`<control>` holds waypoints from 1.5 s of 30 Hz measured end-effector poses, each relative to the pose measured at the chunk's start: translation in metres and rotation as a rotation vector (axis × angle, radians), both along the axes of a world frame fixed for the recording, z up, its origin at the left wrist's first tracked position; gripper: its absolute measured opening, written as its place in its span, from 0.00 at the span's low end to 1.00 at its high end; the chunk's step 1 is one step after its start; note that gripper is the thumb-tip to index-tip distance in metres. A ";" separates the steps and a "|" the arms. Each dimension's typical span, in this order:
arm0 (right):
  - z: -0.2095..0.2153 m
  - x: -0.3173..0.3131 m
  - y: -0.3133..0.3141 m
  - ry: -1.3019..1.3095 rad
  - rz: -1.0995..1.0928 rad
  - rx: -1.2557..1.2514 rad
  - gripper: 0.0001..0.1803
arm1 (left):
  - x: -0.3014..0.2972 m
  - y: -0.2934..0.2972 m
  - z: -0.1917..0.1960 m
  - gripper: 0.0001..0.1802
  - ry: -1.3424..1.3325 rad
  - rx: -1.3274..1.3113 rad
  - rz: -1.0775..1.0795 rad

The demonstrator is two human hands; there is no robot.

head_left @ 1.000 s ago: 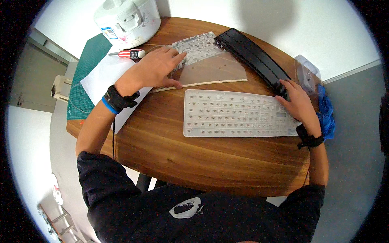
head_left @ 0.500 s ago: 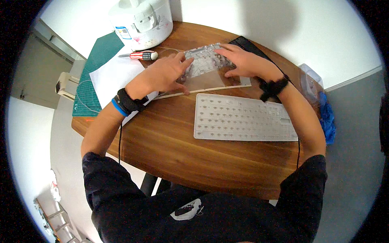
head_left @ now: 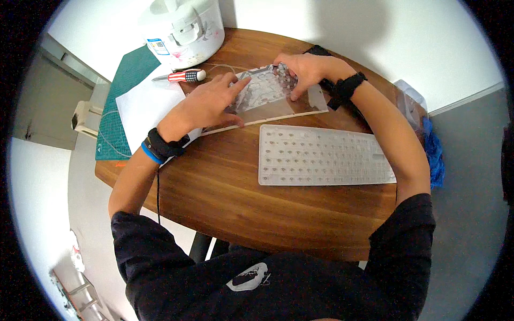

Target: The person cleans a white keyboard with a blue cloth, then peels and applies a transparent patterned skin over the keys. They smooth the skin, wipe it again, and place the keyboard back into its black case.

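A shallow clear plastic package [head_left: 265, 104] lies at the back of the table, a light strip along its near edge. Through it show grey and white pieces, possibly keycaps, too small to be sure. My left hand [head_left: 206, 104] holds its left end, thumb by the near edge and fingers across the top. At the right end my right hand [head_left: 309, 72] has its fingers bent over the far edge and its thumb on top, covering part of the pieces. Nearer to me sits a white keyboard [head_left: 321, 158] with bare switches and no keycaps; my right forearm overlaps its right end.
Left of the package are a white paper sheet [head_left: 147, 104], a green cutting mat [head_left: 107, 142] and a screwdriver [head_left: 187, 75] with a patterned handle. A white rice cooker [head_left: 187, 43] stands behind. Clear plastic [head_left: 409, 96] and crumpled blue plastic [head_left: 435, 155] lie by the right edge.
My right hand has shifted left along the package and its fingers are more bent. My left hand keeps its place on the left end. The whole view has shifted slightly.
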State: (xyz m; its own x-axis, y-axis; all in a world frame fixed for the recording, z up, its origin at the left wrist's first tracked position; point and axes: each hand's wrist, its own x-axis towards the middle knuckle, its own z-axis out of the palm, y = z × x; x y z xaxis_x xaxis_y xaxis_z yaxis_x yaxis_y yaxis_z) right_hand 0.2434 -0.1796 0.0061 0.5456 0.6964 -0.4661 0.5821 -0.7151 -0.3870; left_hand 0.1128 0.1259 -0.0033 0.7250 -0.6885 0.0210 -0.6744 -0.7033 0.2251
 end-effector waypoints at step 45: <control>-0.009 0.016 -0.109 -0.333 -0.062 0.426 0.18 | 0.011 0.012 -0.004 0.49 -0.240 -0.059 0.109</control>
